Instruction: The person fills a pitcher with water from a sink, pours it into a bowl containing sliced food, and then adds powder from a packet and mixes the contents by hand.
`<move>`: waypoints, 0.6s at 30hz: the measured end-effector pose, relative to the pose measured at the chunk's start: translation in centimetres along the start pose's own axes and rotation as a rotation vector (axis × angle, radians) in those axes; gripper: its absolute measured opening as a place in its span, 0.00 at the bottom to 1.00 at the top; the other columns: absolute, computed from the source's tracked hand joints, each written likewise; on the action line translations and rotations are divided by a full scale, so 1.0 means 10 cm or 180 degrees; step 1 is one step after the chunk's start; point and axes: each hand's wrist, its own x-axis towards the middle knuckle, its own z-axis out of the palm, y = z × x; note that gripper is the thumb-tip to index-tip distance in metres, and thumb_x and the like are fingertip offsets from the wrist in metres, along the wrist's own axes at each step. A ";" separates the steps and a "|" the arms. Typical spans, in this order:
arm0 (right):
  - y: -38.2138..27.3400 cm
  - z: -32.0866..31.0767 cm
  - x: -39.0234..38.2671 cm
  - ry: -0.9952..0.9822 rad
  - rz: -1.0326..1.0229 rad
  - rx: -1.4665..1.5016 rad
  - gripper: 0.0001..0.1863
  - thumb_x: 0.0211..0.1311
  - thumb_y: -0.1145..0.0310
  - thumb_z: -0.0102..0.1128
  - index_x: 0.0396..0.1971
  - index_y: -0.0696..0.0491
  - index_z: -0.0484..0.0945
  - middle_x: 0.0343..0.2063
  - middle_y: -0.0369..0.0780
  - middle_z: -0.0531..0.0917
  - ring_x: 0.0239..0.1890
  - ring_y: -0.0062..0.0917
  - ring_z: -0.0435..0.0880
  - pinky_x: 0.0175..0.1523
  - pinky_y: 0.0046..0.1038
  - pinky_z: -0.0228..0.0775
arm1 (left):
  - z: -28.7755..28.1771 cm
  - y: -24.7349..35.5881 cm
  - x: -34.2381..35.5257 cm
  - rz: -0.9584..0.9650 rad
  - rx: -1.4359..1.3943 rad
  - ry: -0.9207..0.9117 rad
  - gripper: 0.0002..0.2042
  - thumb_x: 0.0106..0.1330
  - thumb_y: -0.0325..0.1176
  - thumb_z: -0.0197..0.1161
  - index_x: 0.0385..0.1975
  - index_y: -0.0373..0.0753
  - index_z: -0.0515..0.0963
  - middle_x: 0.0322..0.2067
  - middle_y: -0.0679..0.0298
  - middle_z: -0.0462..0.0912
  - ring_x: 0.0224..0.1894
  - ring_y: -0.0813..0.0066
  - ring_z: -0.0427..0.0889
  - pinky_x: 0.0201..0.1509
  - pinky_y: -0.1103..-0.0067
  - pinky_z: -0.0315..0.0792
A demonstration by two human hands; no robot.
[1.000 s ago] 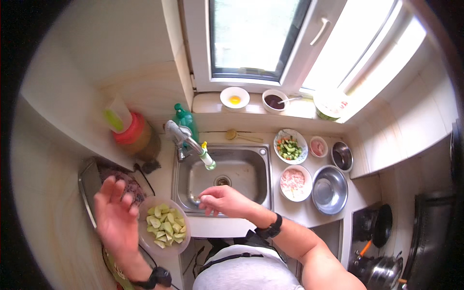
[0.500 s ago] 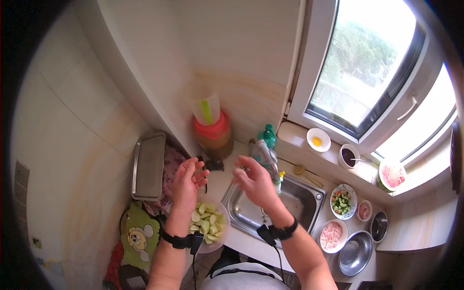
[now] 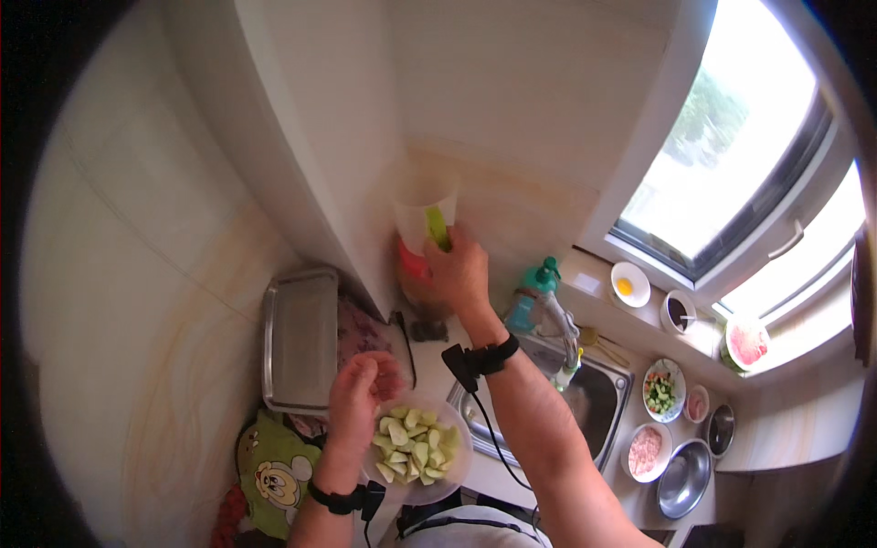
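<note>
My right hand reaches to the far corner of the counter. Its fingers are closed on the green handle strip of a clear plastic measuring jug. The jug rests on a big jar with a red lid, partly hidden behind my hand. Loosely curled and a little blurred, my left hand hovers beside a clear bowl of pale green cut vegetable pieces. I see nothing in its fingers. Black bands with cables circle both wrists.
A metal tray leans at left above a green cartoon cloth. The steel sink and faucet lie under my right forearm, near a teal bottle. Several food bowls fill the right counter; others stand on the sill.
My right hand has moved forward from above the sink to the measuring jug and closed on its green strip. My left hand has lowered slightly, its fingers more curled. The view has shifted.
</note>
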 end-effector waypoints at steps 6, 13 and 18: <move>-0.11 -1.04 -1.18 -0.0992 0.0364 0.0525 0.14 0.70 0.63 0.66 0.37 0.60 0.81 0.24 0.48 0.86 0.27 0.31 0.91 0.34 0.34 0.79 | -0.06 0.29 0.01 0.1168 0.0168 0.0631 0.16 0.81 0.46 0.57 0.52 0.39 0.79 0.41 0.63 0.84 0.39 0.74 0.84 0.43 0.75 0.79; 0.65 -2.48 -2.74 -0.1678 0.1991 0.0114 0.11 0.70 0.67 0.65 0.38 0.61 0.84 0.24 0.43 0.88 0.28 0.22 0.90 0.36 0.28 0.82 | 0.48 -0.68 0.50 0.1245 0.2001 -0.0134 0.11 0.80 0.37 0.58 0.52 0.38 0.80 0.38 0.65 0.86 0.42 0.76 0.85 0.47 0.80 0.77; 1.66 -2.68 -3.17 -0.1379 0.2831 -0.0123 0.12 0.70 0.69 0.62 0.39 0.64 0.84 0.25 0.41 0.88 0.30 0.22 0.92 0.36 0.25 0.84 | 0.93 -1.70 0.82 0.1223 0.3080 -0.0891 0.19 0.72 0.29 0.58 0.62 0.36 0.76 0.59 0.53 0.81 0.60 0.55 0.82 0.65 0.68 0.75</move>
